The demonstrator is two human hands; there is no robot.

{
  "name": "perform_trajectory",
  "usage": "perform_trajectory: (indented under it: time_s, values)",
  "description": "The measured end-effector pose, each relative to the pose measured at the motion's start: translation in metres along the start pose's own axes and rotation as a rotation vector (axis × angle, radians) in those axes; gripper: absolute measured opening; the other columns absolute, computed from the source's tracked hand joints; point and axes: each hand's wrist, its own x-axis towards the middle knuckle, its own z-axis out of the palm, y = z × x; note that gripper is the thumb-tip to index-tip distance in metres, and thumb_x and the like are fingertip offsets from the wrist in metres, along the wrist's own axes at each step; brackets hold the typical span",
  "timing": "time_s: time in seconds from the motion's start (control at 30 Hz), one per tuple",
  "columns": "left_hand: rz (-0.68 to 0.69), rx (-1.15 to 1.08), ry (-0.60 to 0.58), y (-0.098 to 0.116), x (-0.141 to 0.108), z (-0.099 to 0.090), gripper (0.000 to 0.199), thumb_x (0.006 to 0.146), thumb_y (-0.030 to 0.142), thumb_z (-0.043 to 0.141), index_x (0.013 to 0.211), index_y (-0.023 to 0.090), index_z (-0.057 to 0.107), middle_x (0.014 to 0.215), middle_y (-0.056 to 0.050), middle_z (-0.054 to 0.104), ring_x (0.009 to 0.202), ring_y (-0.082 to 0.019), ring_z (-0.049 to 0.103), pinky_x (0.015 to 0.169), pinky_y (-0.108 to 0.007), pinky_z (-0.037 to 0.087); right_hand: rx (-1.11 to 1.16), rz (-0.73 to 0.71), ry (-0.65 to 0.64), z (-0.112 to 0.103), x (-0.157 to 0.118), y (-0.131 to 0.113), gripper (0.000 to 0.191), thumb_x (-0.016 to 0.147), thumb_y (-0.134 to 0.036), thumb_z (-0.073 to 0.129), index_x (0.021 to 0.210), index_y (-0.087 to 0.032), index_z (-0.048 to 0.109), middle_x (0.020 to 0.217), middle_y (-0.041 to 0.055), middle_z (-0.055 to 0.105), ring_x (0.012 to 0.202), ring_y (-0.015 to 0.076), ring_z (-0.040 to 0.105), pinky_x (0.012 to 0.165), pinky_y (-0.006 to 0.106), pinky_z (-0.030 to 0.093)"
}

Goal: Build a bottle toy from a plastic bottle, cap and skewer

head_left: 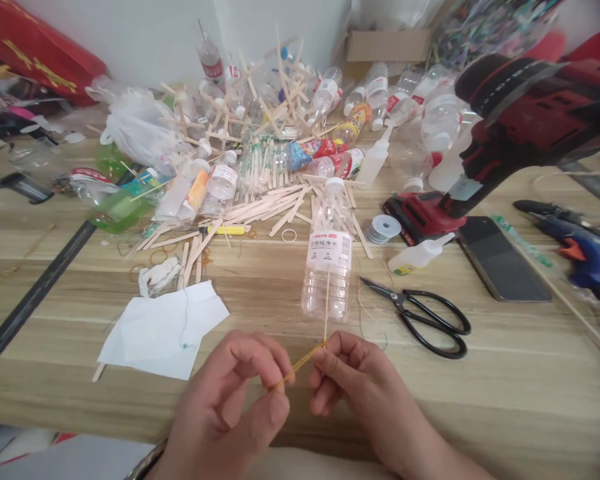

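Close to the table's front edge, my left hand point(243, 393) has a yellowish rubber band point(303, 361) looped on its fingers and pulled taut. The band's other end meets the lower tip of a thin wooden stick point(327, 303), which my right hand point(347, 373) pinches between thumb and index finger. The stick points away from me, in front of a clear plastic bottle point(329, 257) with a white label. Black-handled scissors point(420, 313) lie right of the bottle. White paper point(163, 330) with a thread on it is at the left.
Piled bottles point(375, 93) and wooden sticks point(275, 200) fill the back of the table point(480, 400). A red power drill point(525, 113) stands at the right, near a phone point(510, 257), a wire spool point(383, 229), a small glue bottle point(420, 255) and a blue glue gun point(587, 247).
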Motion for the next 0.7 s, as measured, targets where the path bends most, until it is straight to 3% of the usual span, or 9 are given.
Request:
perform_trajectory:
  time_s: [0.07,0.17,0.27,0.37,0.5,0.63,0.7]
  values:
    - [0.016,-0.001,-0.074,0.003,0.002,-0.004,0.021,0.073,0.037,0.071,0.069,0.024,0.055,0.056,0.003,0.044,0.062,-0.015,0.049,0.059,-0.027,0.040,0.007,-0.011,-0.003,0.000,0.000,0.000,0.043,0.069,-0.051,0.076,0.065,-0.017,0.051,0.056,-0.0021,0.065,0.043,0.0102,0.063,0.045,0.020,0.046]
    - [0.080,0.250,-0.127,0.004,0.010,-0.011,0.013,0.075,0.027,0.065,0.064,0.023,0.060,0.063,0.001,0.049,0.061,-0.014,0.047,0.056,-0.025,0.036,0.023,-0.033,-0.010,-0.002,-0.001,-0.001,0.042,0.070,-0.051,0.075,0.065,-0.017,0.050,0.057,-0.0018,0.066,0.044,0.0108,0.064,0.045,0.020,0.046]
    - [0.017,0.562,-0.200,0.000,0.024,-0.014,0.012,0.078,0.021,0.058,0.070,0.024,0.068,0.068,0.000,0.056,0.059,-0.013,0.049,0.053,-0.024,0.035,0.045,-0.047,-0.012,-0.002,-0.001,-0.001,0.042,0.070,-0.050,0.076,0.066,-0.018,0.050,0.058,-0.0014,0.067,0.046,0.0115,0.065,0.046,0.020,0.047]
    - [-0.023,0.712,-0.191,-0.004,0.037,-0.012,0.016,0.079,0.024,0.057,0.075,0.023,0.073,0.069,-0.001,0.061,0.061,-0.015,0.053,0.055,-0.024,0.036,0.046,-0.050,-0.027,-0.001,0.000,0.000,0.041,0.070,-0.049,0.077,0.065,-0.017,0.050,0.057,-0.0013,0.067,0.046,0.0118,0.065,0.046,0.020,0.048]
    - [-0.075,0.793,-0.259,-0.003,0.050,-0.008,0.019,0.078,0.027,0.059,0.071,0.024,0.076,0.064,0.000,0.063,0.061,-0.016,0.054,0.057,-0.025,0.035,0.024,-0.057,-0.046,0.001,0.000,0.000,0.041,0.070,-0.049,0.076,0.065,-0.017,0.051,0.057,-0.0019,0.067,0.045,0.0109,0.065,0.046,0.020,0.048]
    - [-0.210,0.740,-0.492,0.002,0.062,-0.012,0.021,0.075,0.033,0.065,0.060,0.022,0.074,0.047,0.003,0.048,0.048,-0.012,0.039,0.048,-0.024,0.023,-0.014,-0.076,-0.071,0.001,-0.001,-0.001,0.041,0.071,-0.052,0.074,0.066,-0.018,0.051,0.057,-0.0025,0.066,0.044,0.0108,0.064,0.046,0.021,0.048]
    - [-0.275,0.589,-0.614,0.002,0.066,-0.012,0.021,0.075,0.037,0.067,0.064,0.021,0.076,0.049,0.003,0.049,0.050,-0.012,0.041,0.049,-0.023,0.026,-0.013,-0.086,-0.084,0.001,-0.001,-0.001,0.041,0.072,-0.053,0.073,0.066,-0.018,0.051,0.057,-0.0028,0.065,0.042,0.0106,0.062,0.046,0.022,0.048]
